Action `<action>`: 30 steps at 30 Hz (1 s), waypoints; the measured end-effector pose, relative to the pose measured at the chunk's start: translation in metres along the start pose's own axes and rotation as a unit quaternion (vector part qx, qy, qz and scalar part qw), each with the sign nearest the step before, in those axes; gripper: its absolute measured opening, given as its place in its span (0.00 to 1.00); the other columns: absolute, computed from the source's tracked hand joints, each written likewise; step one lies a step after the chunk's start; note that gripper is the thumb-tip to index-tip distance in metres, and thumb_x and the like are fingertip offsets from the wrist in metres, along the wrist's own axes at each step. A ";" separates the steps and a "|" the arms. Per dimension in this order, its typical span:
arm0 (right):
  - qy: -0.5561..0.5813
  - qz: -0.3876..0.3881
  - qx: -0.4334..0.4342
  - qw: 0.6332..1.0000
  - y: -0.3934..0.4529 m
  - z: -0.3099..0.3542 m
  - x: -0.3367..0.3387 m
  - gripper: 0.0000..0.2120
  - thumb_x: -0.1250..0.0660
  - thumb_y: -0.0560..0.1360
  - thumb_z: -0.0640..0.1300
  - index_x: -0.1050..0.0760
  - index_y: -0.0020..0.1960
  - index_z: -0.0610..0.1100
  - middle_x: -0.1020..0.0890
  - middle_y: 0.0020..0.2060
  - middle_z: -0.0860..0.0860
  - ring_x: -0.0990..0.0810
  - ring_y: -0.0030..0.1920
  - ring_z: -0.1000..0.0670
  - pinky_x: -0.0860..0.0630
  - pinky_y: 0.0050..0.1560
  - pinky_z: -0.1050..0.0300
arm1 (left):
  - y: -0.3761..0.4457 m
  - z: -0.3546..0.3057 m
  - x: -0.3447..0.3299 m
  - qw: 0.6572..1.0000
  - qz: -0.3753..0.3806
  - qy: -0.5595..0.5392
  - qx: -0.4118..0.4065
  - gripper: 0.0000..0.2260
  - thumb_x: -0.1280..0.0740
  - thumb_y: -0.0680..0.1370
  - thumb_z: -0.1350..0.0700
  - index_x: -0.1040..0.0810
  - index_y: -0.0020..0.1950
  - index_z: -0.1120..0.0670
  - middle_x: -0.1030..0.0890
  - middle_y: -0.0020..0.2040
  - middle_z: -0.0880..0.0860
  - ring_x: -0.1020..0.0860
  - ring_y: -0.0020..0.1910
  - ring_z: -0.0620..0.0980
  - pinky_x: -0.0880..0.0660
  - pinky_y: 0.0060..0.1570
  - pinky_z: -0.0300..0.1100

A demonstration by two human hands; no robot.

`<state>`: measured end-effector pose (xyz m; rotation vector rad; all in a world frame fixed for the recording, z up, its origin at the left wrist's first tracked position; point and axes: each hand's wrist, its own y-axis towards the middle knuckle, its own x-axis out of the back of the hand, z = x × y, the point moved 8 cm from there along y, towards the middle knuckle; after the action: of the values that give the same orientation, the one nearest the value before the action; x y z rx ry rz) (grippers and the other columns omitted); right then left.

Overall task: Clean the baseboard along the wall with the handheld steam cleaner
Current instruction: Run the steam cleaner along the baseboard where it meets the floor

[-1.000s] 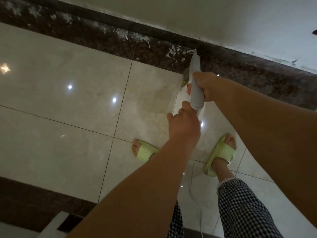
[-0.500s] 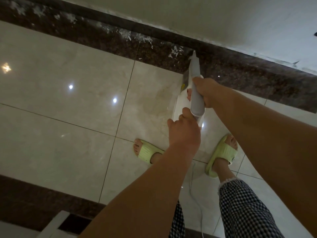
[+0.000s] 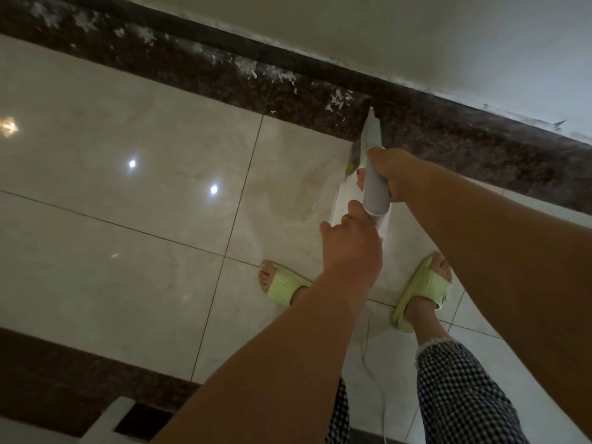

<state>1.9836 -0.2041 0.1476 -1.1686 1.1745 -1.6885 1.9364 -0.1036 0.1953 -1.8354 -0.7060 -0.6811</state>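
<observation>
The cleaner (image 3: 375,174) is being gripped by both hands, right (image 3: 395,173) ahead of left (image 3: 350,245), its nozzle (image 3: 371,115) being advanced beyond the fingers onto baseboard (image 3: 448,136) flecks (image 3: 338,99).

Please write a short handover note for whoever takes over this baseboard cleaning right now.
Right hand: wrapped around the grey handle of the steam cleaner.
Left hand: gripping the cleaner's rear end.
Nozzle tip sits at the dark baseboard, just right of a cluster of white flecks.
The cord trails back between the feet; mind it.
Done: the strip to the right of the nozzle looks mostly free of flecks.
Left: white residue runs along the baseboard to the left, up to the frame's edge.
</observation>
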 end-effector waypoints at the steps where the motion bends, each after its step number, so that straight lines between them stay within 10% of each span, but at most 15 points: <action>1: 0.000 -0.001 -0.002 1.000 -0.001 -0.001 -0.005 0.13 0.41 0.81 0.53 0.31 0.53 0.43 0.22 0.38 0.49 0.23 0.37 0.52 0.23 0.50 0.56 | -0.001 0.005 0.001 1.000 0.000 0.002 -0.001 0.19 0.35 0.78 0.48 0.38 0.61 0.56 0.21 0.47 0.51 0.19 0.44 0.52 0.35 0.55 0.49; 15: 0.008 -0.016 0.021 1.000 0.009 0.014 -0.032 0.11 0.40 0.81 0.52 0.31 0.54 0.44 0.22 0.38 0.49 0.23 0.35 0.52 0.26 0.31 0.58 | 0.021 0.036 0.011 1.000 -0.006 -0.004 -0.022 0.22 0.36 0.79 0.47 0.40 0.64 0.57 0.20 0.49 0.51 0.19 0.47 0.53 0.33 0.55 0.49; 30: 0.011 -0.002 -0.003 1.000 -0.007 0.025 -0.026 0.16 0.42 0.82 0.51 0.34 0.39 0.43 0.25 0.35 0.49 0.26 0.33 0.53 0.25 0.38 0.60 | 0.019 0.025 0.021 1.000 0.008 -0.019 0.001 0.22 0.35 0.78 0.48 0.40 0.64 0.57 0.20 0.49 0.51 0.19 0.47 0.53 0.34 0.56 0.50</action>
<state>2.0143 -0.1844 0.1517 -1.1599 1.1933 -1.7060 1.9677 -0.0827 0.1902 -1.8547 -0.7160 -0.6359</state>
